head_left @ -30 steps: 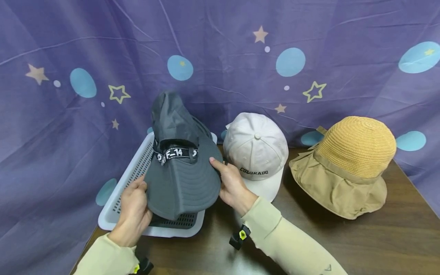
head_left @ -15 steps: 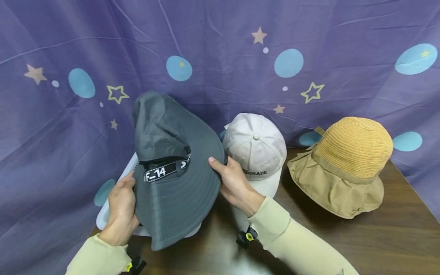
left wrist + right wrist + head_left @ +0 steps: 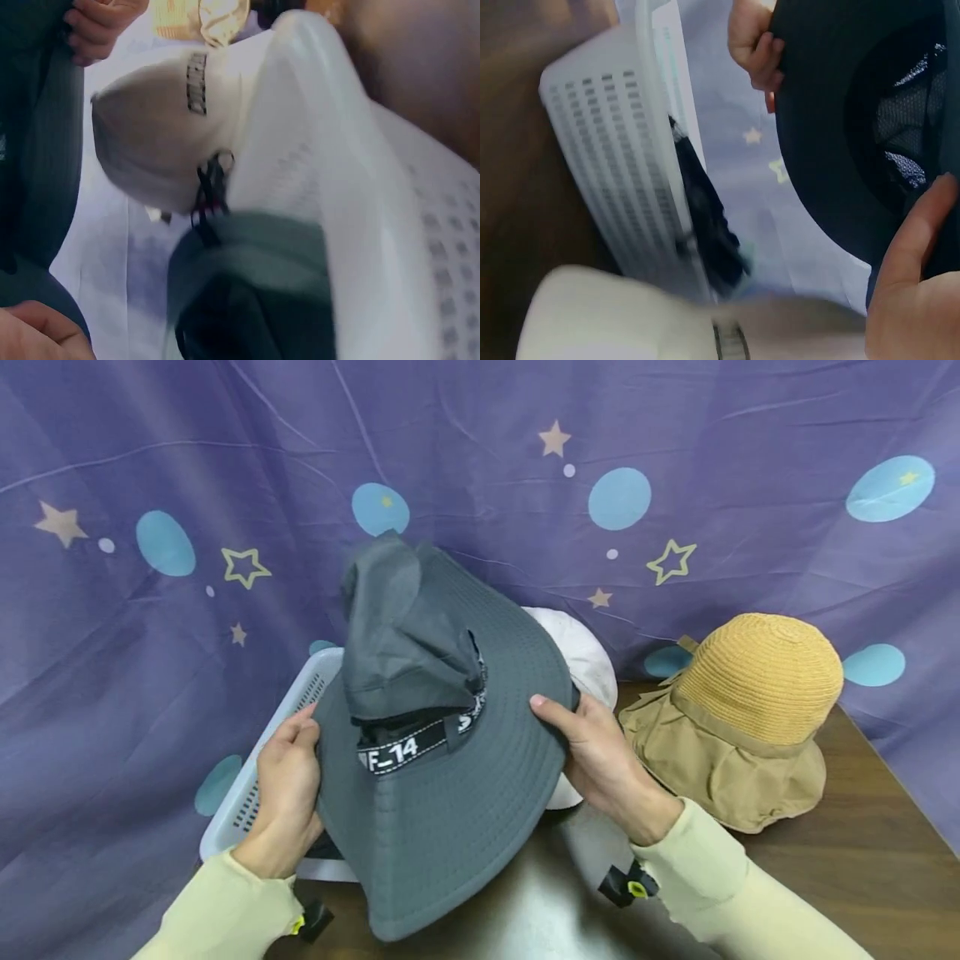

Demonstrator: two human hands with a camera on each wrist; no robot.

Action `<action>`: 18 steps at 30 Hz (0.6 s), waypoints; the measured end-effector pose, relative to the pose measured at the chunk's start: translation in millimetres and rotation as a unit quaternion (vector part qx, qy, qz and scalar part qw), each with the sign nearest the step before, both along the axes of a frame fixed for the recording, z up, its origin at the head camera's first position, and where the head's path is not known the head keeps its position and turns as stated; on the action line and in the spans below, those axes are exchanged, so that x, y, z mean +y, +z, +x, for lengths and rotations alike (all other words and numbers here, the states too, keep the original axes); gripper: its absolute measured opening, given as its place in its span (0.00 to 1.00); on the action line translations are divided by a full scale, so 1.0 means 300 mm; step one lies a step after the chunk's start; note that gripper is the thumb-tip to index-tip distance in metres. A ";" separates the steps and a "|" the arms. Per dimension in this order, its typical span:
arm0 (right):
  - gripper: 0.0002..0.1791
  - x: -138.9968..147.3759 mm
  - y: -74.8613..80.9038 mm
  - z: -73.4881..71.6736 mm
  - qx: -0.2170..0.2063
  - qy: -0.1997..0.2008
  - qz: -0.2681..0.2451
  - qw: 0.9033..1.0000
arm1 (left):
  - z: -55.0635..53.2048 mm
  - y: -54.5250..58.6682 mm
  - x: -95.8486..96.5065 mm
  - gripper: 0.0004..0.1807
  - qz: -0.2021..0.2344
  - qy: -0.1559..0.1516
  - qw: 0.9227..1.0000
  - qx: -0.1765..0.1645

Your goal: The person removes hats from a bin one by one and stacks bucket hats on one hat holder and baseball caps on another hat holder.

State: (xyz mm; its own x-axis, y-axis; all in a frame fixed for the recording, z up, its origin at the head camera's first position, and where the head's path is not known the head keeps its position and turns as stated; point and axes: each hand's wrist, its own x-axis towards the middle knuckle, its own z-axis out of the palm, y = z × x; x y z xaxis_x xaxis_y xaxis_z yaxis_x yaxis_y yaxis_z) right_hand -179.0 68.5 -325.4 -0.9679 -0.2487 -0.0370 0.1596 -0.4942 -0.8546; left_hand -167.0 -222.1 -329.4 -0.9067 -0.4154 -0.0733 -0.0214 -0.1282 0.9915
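A dark grey wide-brimmed sun hat (image 3: 465,810) is held up by both hands, its brim spread and its strap lettered "F_14" facing the head camera. My left hand (image 3: 288,785) pinches the brim's left edge. The right hand (image 3: 611,764) grips the opposite edge, thumb on top of the brim. In the right wrist view the underside of the hat (image 3: 817,135) shows a mesh lining. Behind the hat, a white baseball cap (image 3: 581,647) on the table is mostly covered in the head view; its lettering shows in the left wrist view.
A white perforated basket (image 3: 225,827) stands at the left, partly behind the hat. Dark grey-green cloth headwear (image 3: 255,251) lies in it. A straw hat (image 3: 765,685) with a tan fabric brim rests on the wooden table (image 3: 877,827) at right. A patterned purple curtain (image 3: 480,443) hangs behind.
The sun hat has come up and to the right, away from over the basket, and its brim has opened out. Both hands still hold it; the right hand has shifted rightward, covering the white cap more.
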 end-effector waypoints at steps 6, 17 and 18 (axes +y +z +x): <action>0.07 0.162 -0.003 0.023 -0.023 -0.015 0.004 1.000 | -0.020 0.001 0.102 0.20 0.013 -0.067 0.998 0.005; 0.09 0.398 -0.007 0.079 0.023 -0.007 -0.053 0.998 | -0.051 0.022 0.297 0.23 0.063 -0.132 0.988 0.038; 0.09 0.418 -0.008 0.083 0.026 -0.008 -0.061 0.998 | -0.051 0.022 0.319 0.24 0.056 -0.138 0.988 0.048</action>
State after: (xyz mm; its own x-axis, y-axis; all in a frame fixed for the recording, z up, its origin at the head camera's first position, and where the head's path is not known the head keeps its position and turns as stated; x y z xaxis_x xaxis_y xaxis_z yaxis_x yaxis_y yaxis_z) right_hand -154.0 194.1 -327.8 -0.9715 -0.2332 0.0428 0.1084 -0.5974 -0.7946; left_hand -182.3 -126.4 -322.9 -0.9892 -0.1462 -0.0126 0.0229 -0.2389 0.9708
